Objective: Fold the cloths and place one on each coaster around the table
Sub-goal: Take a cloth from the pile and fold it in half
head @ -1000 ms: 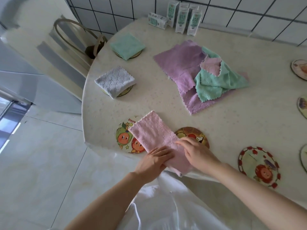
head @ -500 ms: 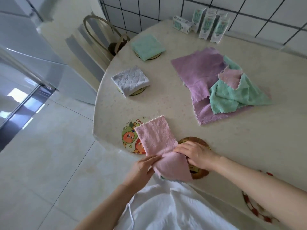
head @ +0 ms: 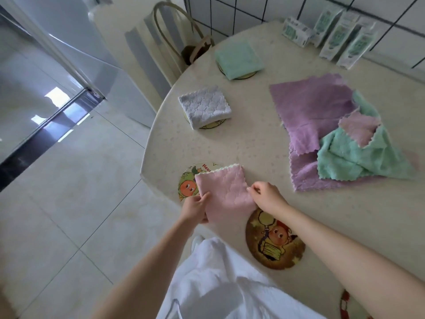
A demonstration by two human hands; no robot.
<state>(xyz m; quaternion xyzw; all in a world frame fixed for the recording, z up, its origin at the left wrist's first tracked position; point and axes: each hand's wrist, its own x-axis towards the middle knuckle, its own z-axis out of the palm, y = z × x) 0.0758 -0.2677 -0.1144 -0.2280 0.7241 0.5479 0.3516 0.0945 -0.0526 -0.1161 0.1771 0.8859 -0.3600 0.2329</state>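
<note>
The left hand point(head: 195, 209) and right hand point(head: 268, 197) pinch opposite edges of the folded pink cloth point(head: 224, 192), which lies on the bench point(head: 253, 146) partly over the orange-faced coaster point(head: 186, 187); folding looks finished, so the next move calls for centring it there.

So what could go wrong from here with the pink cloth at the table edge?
The pink cloth lies at the very rim of the table, its near corner in the left hand; released there, it could slide to the floor.
It covers only part of the cartoon coaster and reaches toward the brown coaster, so it may end up straddling both.
The right hand pinches just one edge; the fold could spring open.
</note>
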